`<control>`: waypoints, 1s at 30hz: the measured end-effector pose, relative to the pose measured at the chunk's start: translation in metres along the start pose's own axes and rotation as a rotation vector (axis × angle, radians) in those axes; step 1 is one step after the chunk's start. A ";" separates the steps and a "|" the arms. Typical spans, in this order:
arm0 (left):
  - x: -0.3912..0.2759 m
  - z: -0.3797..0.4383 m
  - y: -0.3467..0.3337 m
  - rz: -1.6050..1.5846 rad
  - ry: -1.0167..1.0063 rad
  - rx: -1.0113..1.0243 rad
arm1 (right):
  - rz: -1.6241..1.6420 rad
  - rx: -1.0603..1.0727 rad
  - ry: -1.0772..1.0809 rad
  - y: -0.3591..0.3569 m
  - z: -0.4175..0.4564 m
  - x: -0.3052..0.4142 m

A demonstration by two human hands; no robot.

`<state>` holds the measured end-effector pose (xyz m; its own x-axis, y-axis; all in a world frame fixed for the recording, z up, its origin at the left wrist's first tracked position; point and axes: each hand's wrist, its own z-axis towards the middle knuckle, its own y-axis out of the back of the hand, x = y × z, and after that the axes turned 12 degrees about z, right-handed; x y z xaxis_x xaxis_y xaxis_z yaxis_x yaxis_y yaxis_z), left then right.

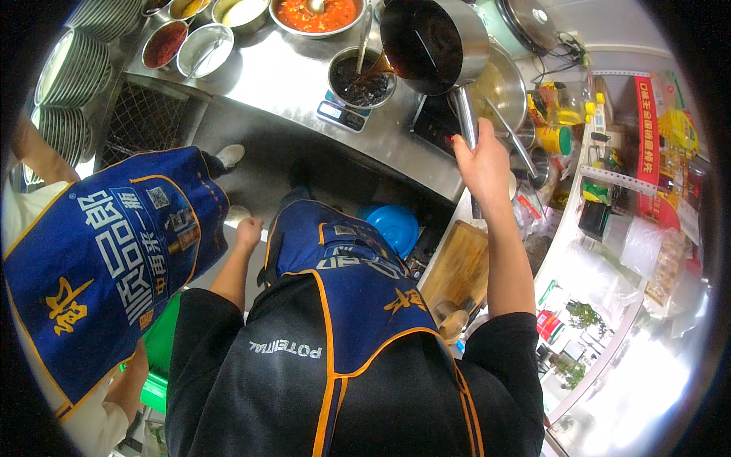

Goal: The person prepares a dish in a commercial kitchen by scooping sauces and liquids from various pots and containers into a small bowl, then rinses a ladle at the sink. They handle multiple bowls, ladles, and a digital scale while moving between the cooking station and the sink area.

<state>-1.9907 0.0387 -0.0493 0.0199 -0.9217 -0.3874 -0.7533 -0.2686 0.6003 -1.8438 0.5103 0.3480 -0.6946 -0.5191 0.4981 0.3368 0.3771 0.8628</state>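
Note:
My right hand (485, 165) grips the long metal handle of a deep steel saucepan (473, 48). The pan is tipped to the left, and a brown stream (378, 67) runs over its rim into a steel bowl (337, 97) of dark liquid. A spoon (364, 43) leans in that bowl, which stands on a digital kitchen scale (341, 116). Behind the tilted pan, a large steel pot (517, 80) of yellowish liquid is partly hidden, with a long utensil handle sticking out. My left hand (249, 231) hangs with curled fingers, away from the counter, holding nothing visible.
A person in a blue apron (114, 245) stands close on my left. Steel bowls, one with red sauce (317, 14), line the steel counter (268, 74). Stacked plates (74, 68) stand far left. An induction cooker (431, 128), a cutting board (457, 263) and a blue basin (394, 228) are nearby.

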 end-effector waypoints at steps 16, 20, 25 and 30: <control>0.005 -0.004 -0.007 -0.114 0.047 -0.016 | -0.019 -0.038 0.059 -0.004 0.001 0.000; 0.002 -0.007 -0.003 -0.092 0.023 -0.003 | 0.012 -0.032 0.029 0.000 0.002 0.006; 0.003 -0.006 -0.003 -0.046 0.013 -0.030 | 0.294 0.055 -0.104 0.000 0.006 -0.004; 0.009 -0.001 -0.009 -0.094 0.032 -0.010 | 0.799 0.189 -0.329 0.009 0.000 0.002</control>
<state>-1.9836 0.0324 -0.0575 0.1111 -0.9006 -0.4203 -0.7405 -0.3571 0.5694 -1.8426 0.5129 0.3568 -0.4544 0.1898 0.8703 0.7094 0.6681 0.2247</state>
